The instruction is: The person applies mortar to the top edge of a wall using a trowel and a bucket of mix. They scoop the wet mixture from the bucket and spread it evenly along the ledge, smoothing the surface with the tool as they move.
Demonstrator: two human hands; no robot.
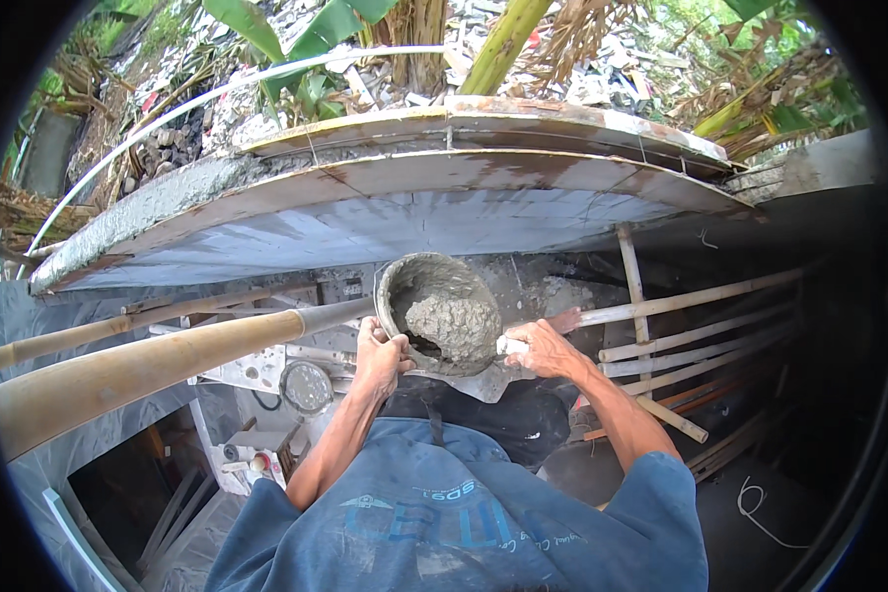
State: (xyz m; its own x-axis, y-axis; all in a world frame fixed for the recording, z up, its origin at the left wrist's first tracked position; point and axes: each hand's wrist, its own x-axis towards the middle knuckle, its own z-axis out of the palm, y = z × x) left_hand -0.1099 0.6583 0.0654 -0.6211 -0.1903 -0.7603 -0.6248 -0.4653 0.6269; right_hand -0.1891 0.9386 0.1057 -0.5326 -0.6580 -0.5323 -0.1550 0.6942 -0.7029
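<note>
A round, mortar-crusted bucket (390,296) is held up in front of my chest, tilted so that its mouth shows. Thick wet grey mortar (454,321) fills much of it, with a dark gap near the lower left. My left hand (380,357) is closed on the bucket's left rim, thumb toward the mouth. On the opposite side, my right hand (543,350) is closed at the rim; a small white piece (509,345) shows by its fingers, its kind unclear.
Ahead runs a long curved formwork board (395,212) with wet concrete (148,222) along its left top. A thick bamboo pole (148,375) slants in from the left. Several bamboo rails (701,296) stand at right. Another round bucket (306,387) sits below on the left.
</note>
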